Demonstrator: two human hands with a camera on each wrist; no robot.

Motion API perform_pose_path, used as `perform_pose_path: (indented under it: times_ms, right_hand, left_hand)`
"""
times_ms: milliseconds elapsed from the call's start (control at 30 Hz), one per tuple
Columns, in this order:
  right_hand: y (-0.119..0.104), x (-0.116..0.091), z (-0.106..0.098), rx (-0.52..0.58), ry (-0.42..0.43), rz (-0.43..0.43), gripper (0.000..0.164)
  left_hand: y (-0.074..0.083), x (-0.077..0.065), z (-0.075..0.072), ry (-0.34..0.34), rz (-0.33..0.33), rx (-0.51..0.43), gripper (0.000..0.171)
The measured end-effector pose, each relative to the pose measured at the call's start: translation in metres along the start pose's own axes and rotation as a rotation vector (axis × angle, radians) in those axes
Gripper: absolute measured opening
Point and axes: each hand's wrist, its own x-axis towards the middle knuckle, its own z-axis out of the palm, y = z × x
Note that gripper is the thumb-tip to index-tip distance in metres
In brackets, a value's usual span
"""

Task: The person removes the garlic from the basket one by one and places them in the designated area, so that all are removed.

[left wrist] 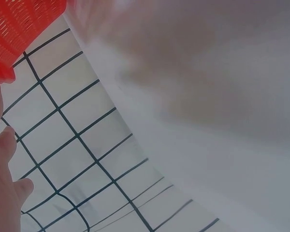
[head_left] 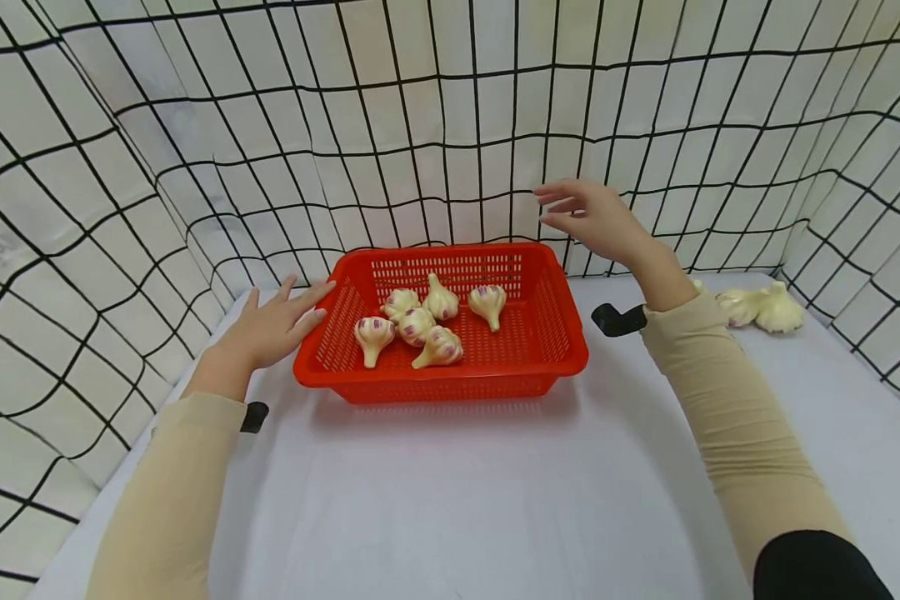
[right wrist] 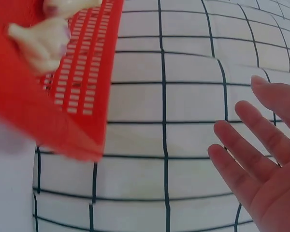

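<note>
A red plastic basket [head_left: 450,385] with slotted walls stands on the white table. Inside it lie several garlic bulbs [head_left: 487,305], white with purple streaks, mostly gathered toward the left half. My left hand [head_left: 273,325] has its fingers spread, the fingertips touching the basket's left rim; in the left wrist view the basket's corner [left wrist: 2,72] meets a finger. Raised above and beyond the basket's back right corner, my right hand [head_left: 588,218] holds nothing, its fingers loosely extended. The right wrist view shows that hand [right wrist: 266,159] apart from the basket.
More garlic bulbs [head_left: 776,308] lie on the table at the right, partly hidden behind the right forearm. White walls with a black grid [head_left: 450,150] rise behind the basket and along both sides. The white tabletop [head_left: 450,492] stretches in front of the basket.
</note>
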Motion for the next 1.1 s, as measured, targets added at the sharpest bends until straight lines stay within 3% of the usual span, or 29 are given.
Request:
perform_pose_path:
  times_ms: [267, 500, 667, 933, 1100]
  right_hand:
    - [-0.008, 0.018, 0.028, 0.092, -0.044, -0.010, 0.037]
    - [-0.006, 0.032, 0.056, 0.003, -0.297, 0.082, 0.036]
    - [-0.007, 0.041, 0.071, -0.105, -0.471, 0.077, 0.036]
    - [-0.004, 0.053, 0.096, -0.208, -0.616, 0.170, 0.042]
    - [-0.001, 0.055, 0.105, -0.188, -0.646, 0.205, 0.040]
  left_hand:
    - [0.000, -0.001, -0.001, -0.014, -0.001, 0.014, 0.068]
    - [0.000, 0.000, -0.001, -0.013, 0.003, 0.021, 0.068]
    - [-0.001, 0.000, 0.000, -0.009, 0.008, 0.019, 0.068]
    - [-0.001, 0.001, 0.002, 0.002, 0.004, 0.011, 0.069]
    - [-0.001, 0.002, 0.002, -0.001, 0.001, 0.012, 0.069]
